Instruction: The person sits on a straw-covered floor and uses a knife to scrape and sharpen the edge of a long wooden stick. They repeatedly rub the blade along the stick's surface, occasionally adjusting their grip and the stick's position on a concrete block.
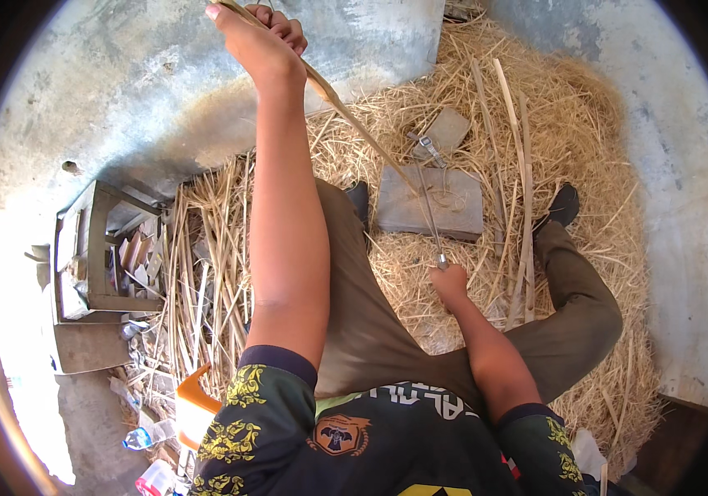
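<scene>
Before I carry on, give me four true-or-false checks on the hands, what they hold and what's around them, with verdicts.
1. The left hand holds a long pale strip. True.
2. The right hand is empty. False: it grips a slim metal tool.
3. The flat block lies between the two shoes. True.
4. The wooden stand is on the person's right. False: it is on the left, by the wall.
</scene>
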Demonstrator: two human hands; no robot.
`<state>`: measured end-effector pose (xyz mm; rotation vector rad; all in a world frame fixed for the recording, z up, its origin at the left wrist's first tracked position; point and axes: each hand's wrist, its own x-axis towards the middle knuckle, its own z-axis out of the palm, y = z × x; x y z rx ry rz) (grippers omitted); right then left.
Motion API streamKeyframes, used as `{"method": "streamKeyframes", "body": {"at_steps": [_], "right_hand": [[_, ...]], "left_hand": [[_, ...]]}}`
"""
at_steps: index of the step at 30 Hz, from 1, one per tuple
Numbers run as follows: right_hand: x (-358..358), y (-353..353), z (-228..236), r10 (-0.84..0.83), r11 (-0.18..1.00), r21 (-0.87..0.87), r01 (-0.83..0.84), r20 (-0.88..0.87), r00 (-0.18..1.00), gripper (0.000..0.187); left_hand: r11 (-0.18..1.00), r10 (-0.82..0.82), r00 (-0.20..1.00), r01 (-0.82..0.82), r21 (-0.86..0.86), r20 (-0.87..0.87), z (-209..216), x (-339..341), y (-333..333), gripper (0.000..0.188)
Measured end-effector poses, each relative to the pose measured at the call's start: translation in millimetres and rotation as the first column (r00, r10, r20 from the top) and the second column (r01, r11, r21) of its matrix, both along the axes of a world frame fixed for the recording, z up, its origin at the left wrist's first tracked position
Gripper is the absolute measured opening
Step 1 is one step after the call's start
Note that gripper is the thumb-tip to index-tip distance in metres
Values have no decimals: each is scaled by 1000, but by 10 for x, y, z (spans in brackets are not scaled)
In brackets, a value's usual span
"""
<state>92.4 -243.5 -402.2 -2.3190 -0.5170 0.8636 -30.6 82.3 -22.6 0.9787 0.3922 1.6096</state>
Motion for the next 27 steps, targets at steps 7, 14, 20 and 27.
{"method": "streamKeyframes", "body": {"at_steps": [7, 14, 20, 27], "right_hand": [[18, 311, 702, 13, 963, 266, -35, 84, 996, 32], [22, 132, 317, -33, 997, 75, 36, -40, 999, 34], [121, 167, 281, 43, 987, 154, -55, 83, 996, 33], [50, 249, 345, 11, 972, 232, 28, -164, 986, 31]], "left_hand": [[956, 292, 954, -289, 54, -64, -82, 19, 3, 58], [917, 387, 920, -377, 132, -65, -91, 89, -28, 56], [872, 477, 879, -468, 145, -30, -83, 97, 17, 53], [939, 337, 939, -329, 104, -65, -118, 80, 16, 58]]}}
